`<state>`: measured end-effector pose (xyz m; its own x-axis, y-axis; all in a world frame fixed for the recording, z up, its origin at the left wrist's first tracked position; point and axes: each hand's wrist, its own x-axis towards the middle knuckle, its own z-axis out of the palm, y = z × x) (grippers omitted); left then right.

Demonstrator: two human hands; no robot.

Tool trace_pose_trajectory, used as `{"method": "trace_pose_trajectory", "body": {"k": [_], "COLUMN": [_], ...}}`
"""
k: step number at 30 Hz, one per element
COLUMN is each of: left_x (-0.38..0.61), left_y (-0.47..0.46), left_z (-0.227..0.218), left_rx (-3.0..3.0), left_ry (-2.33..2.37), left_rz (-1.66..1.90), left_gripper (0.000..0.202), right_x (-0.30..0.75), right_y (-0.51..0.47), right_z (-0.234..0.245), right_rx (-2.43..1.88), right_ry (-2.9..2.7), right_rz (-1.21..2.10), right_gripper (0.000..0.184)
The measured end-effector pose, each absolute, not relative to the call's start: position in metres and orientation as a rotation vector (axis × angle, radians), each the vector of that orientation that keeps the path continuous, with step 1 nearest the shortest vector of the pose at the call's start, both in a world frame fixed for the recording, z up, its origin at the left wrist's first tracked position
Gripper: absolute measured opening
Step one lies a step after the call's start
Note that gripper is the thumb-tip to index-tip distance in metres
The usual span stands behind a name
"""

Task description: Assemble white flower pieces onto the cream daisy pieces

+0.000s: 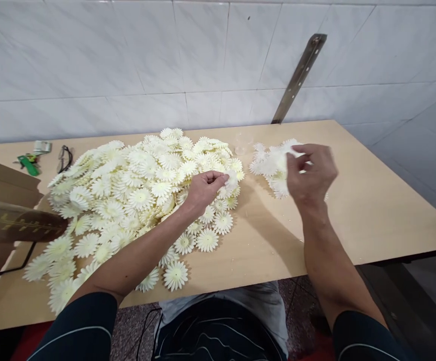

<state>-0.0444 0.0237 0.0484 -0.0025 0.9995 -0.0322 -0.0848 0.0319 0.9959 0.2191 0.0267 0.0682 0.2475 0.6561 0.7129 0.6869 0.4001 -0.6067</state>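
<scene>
A large heap of pale yellow artificial flower heads [138, 195] covers the left and middle of the table. My left hand [204, 189] is at the heap's right side, thumb and forefinger pinched on a whitish, see-through flower piece [233, 178]. To the right lies a smaller pile of white flower pieces [272, 165]. Over that pile's right side is my right hand [313, 173], fingers curled and slightly blurred by motion. What its fingertips hold, if anything, blends into the white pile behind.
On the left are a bottle of dark liquid [25, 220], a cardboard box [3, 180], a green-handled tool [28, 164] and black glasses [65, 158]. A metal strip [298, 80] leans against the tiled wall [202, 50]. Clear small pieces [243, 143] lie behind the flowers.
</scene>
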Motion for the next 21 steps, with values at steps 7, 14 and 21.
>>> {"method": "trace_pose_trajectory", "body": {"k": [7,14,21], "left_x": [-0.044,-0.044,-0.046], "left_y": [0.021,0.019,0.022], "left_z": [0.048,0.048,0.048], "left_rx": [1.146,1.188,1.206], "left_ry": [1.143,1.104,1.155], "left_rz": [1.217,1.167,1.193], "left_gripper": [0.043,0.043,0.044], "right_x": [0.15,0.149,0.155], "right_y": [0.015,0.013,0.012], "right_z": [0.042,0.039,0.05], "right_rx": [-1.077,-1.138,-1.137], "right_ry": [-1.926,-1.868,-1.693], "right_rz": [0.506,0.631,0.962], "right_gripper": [0.053,0.041,0.055]}}
